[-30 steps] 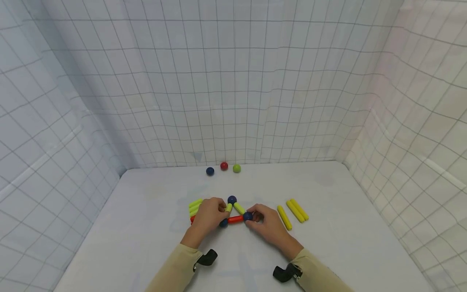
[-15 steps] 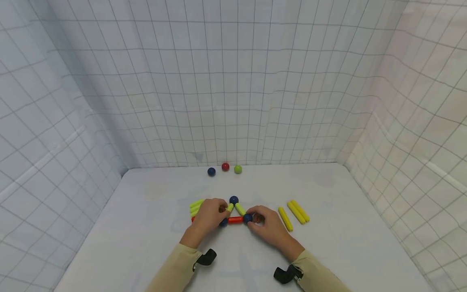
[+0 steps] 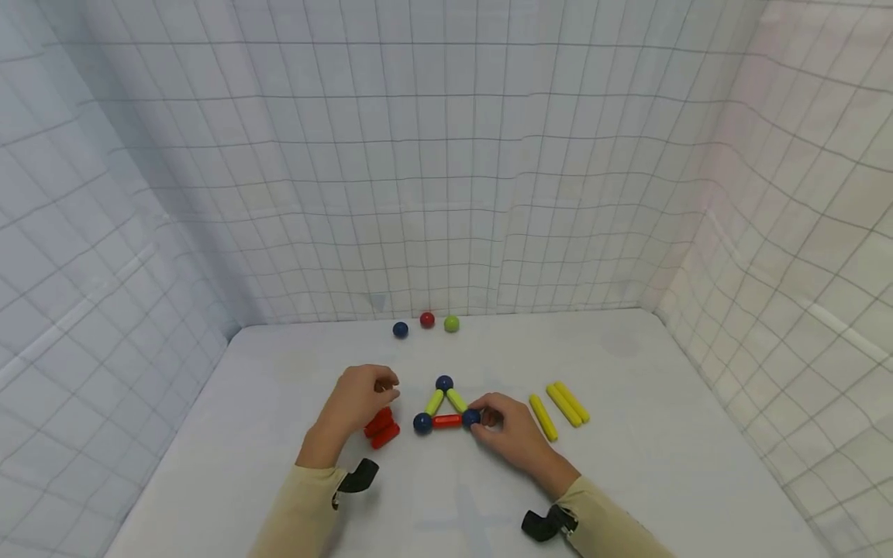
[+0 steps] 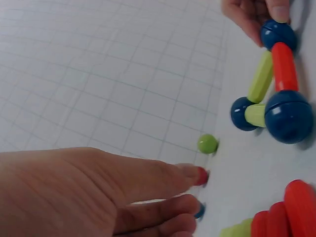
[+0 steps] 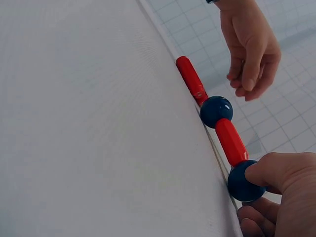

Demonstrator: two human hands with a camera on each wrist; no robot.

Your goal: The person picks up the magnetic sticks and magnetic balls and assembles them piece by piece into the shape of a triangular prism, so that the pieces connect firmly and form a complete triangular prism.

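Three dark blue balls joined by two yellow-green rods [image 3: 434,403] and a red rod [image 3: 446,421] make a triangle on the table. My right hand [image 3: 512,430] pinches the blue ball [image 5: 242,183] at its right corner between thumb and fingers. The near left corner is another blue ball [image 3: 422,423], and the third blue ball [image 3: 444,383] is at the far corner. To the left of the triangle, my left hand [image 3: 357,397] hovers over a group of loose red rods [image 3: 382,431], its fingers loosely bent around nothing. Loose yellow-green rods [image 4: 238,229] lie beside them, covered by that hand in the head view.
Near the back edge of the table [image 3: 279,465] lie a blue ball [image 3: 401,330], a red ball [image 3: 427,319] and a green ball [image 3: 451,324]. Several yellow rods [image 3: 567,403] lie right of my right hand. White gridded cloth [image 3: 446,194] walls the back and sides.
My left hand has let go of the triangle's left side and moved left, above the red rods. The right hand stays on its blue ball.
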